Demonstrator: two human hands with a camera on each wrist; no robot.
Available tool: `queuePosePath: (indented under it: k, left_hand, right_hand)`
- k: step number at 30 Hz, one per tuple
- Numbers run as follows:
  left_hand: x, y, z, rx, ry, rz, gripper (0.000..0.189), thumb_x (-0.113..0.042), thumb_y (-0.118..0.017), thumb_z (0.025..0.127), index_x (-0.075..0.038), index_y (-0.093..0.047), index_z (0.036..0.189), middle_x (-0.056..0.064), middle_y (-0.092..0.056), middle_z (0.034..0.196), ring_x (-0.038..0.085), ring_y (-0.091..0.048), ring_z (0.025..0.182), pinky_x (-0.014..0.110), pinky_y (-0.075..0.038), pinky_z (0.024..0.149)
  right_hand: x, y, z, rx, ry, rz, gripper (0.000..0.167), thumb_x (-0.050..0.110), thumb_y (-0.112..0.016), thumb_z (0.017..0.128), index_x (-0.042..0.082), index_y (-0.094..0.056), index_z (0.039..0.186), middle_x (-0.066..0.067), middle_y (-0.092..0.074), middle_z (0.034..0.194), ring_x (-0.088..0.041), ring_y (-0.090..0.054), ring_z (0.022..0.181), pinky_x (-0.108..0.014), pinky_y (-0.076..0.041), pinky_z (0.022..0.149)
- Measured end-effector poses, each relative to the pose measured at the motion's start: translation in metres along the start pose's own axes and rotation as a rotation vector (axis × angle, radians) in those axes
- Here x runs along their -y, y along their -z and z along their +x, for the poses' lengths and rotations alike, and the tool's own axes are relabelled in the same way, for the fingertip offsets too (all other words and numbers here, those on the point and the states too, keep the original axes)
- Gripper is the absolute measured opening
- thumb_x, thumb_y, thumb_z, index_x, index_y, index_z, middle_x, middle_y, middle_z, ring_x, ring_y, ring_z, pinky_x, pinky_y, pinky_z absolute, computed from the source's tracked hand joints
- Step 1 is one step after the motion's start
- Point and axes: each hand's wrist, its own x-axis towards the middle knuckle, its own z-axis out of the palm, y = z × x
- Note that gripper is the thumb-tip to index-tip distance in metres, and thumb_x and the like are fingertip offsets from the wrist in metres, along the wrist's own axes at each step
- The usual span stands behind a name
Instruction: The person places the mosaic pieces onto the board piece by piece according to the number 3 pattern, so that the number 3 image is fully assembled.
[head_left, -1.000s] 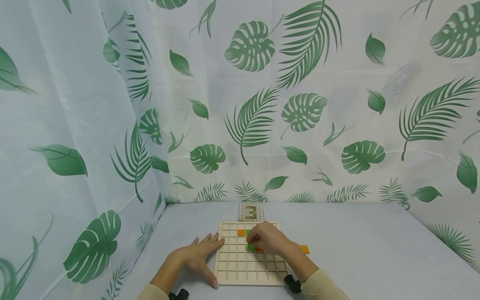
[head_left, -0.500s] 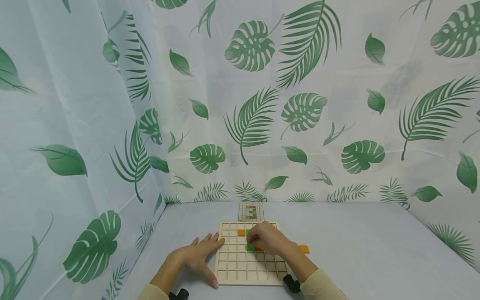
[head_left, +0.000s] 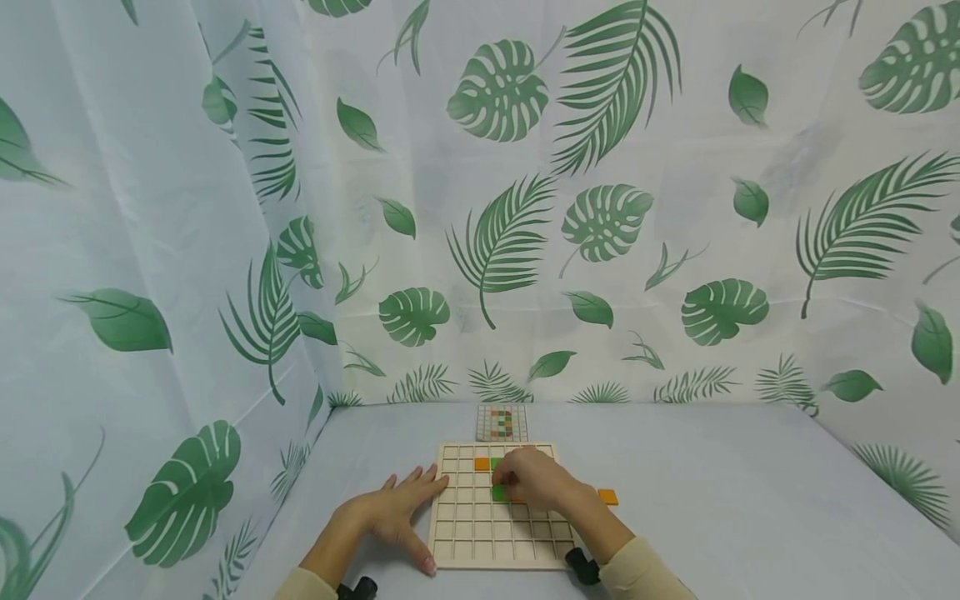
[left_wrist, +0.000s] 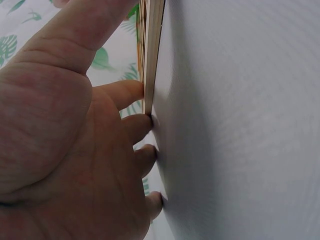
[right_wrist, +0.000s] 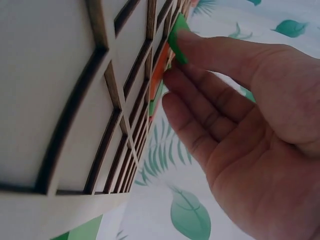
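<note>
A pale wooden grid board [head_left: 472,533] lies on the table. My left hand [head_left: 393,514] rests at its left side with fingers spread, the index fingertip at the board's edge; the left wrist view shows the other fingertips on the tabletop. Over the upper part of the grid, my right hand [head_left: 542,479] pinches a green tile [right_wrist: 178,39], seen tilted under the thumb in the right wrist view. An orange tile [right_wrist: 159,70] lies in the grid beyond it. Another orange tile [head_left: 482,464] sits in the board's upper rows. The right hand hides several squares in the head view.
Behind the board lies a small pattern card [head_left: 502,423] with orange and green squares. One loose orange tile [head_left: 608,497] rests on the white table [head_left: 720,500] to the right of the board. Leaf-printed curtains [head_left: 517,350] hang at the back and left.
Both hands stay almost where they were. Slightly less of the orange tile shows beneath my right hand, beside the green square.
</note>
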Motion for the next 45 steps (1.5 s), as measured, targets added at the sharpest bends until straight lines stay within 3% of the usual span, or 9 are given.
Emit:
queuePosePath:
  k: [4, 14, 21, 26, 33, 39, 45]
  left_hand:
    - [0.001, 0.0, 0.001, 0.0, 0.001, -0.002, 0.126, -0.053, -0.097, 0.062, -0.022, -0.031, 0.165, 0.011, -0.018, 0.175, 0.039, -0.01, 0.162, 0.07, -0.004, 0.127]
    - [0.001, 0.0, 0.001, 0.0, 0.001, 0.004, 0.127, -0.054, -0.097, 0.063, -0.022, -0.03, 0.165, 0.011, -0.017, 0.175, 0.039, -0.01, 0.163, 0.069, -0.005, 0.127]
    - [0.001, 0.0, 0.001, -0.001, 0.007, 0.007, 0.127, -0.054, -0.097, 0.062, -0.022, -0.031, 0.165, 0.011, -0.017, 0.175, 0.038, -0.01, 0.163, 0.069, -0.005, 0.127]
    - [0.001, 0.0, 0.001, -0.002, 0.007, 0.005, 0.127, -0.055, -0.097, 0.062, -0.022, -0.031, 0.165, 0.011, -0.017, 0.175, 0.038, -0.01, 0.163, 0.07, -0.005, 0.127]
    - [0.004, -0.002, 0.001, -0.001, -0.009, -0.004, 0.126, -0.057, -0.096, 0.063, -0.022, -0.031, 0.165, 0.011, -0.018, 0.175, 0.039, -0.01, 0.162, 0.07, -0.005, 0.127]
    - [0.005, -0.003, 0.002, 0.003, -0.007, 0.006, 0.126, -0.057, -0.095, 0.063, -0.024, -0.03, 0.165, 0.01, -0.018, 0.175, 0.039, -0.011, 0.162, 0.07, -0.006, 0.127]
    - [0.006, -0.003, 0.003, 0.003, -0.008, 0.01, 0.126, -0.058, -0.095, 0.064, -0.024, -0.029, 0.166, 0.01, -0.017, 0.175, 0.039, -0.01, 0.162, 0.07, -0.006, 0.127]
  right_hand:
    - [0.0, -0.002, 0.001, 0.023, -0.021, -0.04, 0.021, 0.001, -0.082, 0.085, 0.009, -0.082, 0.104, 0.004, -0.071, 0.093, -0.007, -0.056, 0.077, -0.02, -0.05, 0.068]
    - [0.003, -0.001, 0.001, 0.038, -0.053, -0.046, 0.019, 0.001, -0.081, 0.086, 0.01, -0.083, 0.104, 0.004, -0.073, 0.098, -0.006, -0.055, 0.079, -0.022, -0.051, 0.07]
    - [0.003, -0.002, 0.0, 0.039, -0.025, -0.072, 0.017, 0.002, -0.08, 0.088, 0.01, -0.084, 0.102, 0.003, -0.07, 0.094, -0.003, -0.053, 0.077, -0.023, -0.05, 0.067]
    - [0.002, -0.001, -0.001, 0.043, -0.019, -0.065, 0.016, 0.002, -0.08, 0.087, 0.011, -0.084, 0.1, 0.003, -0.07, 0.093, -0.003, -0.057, 0.079, -0.023, -0.053, 0.07]
    - [0.003, 0.0, -0.004, 0.041, -0.005, -0.047, 0.017, 0.001, -0.077, 0.09, 0.009, -0.083, 0.103, 0.001, -0.075, 0.1, -0.013, -0.07, 0.094, -0.029, -0.06, 0.08]
    - [0.002, 0.002, -0.005, 0.032, -0.015, -0.062, 0.018, 0.002, -0.075, 0.092, 0.01, -0.083, 0.107, 0.001, -0.076, 0.105, -0.018, -0.072, 0.101, -0.031, -0.062, 0.084]
    - [-0.007, 0.009, -0.007, -0.016, -0.031, -0.053, 0.019, 0.001, -0.069, 0.096, 0.009, -0.081, 0.108, -0.002, -0.078, 0.105, -0.018, -0.072, 0.097, -0.033, -0.061, 0.082]
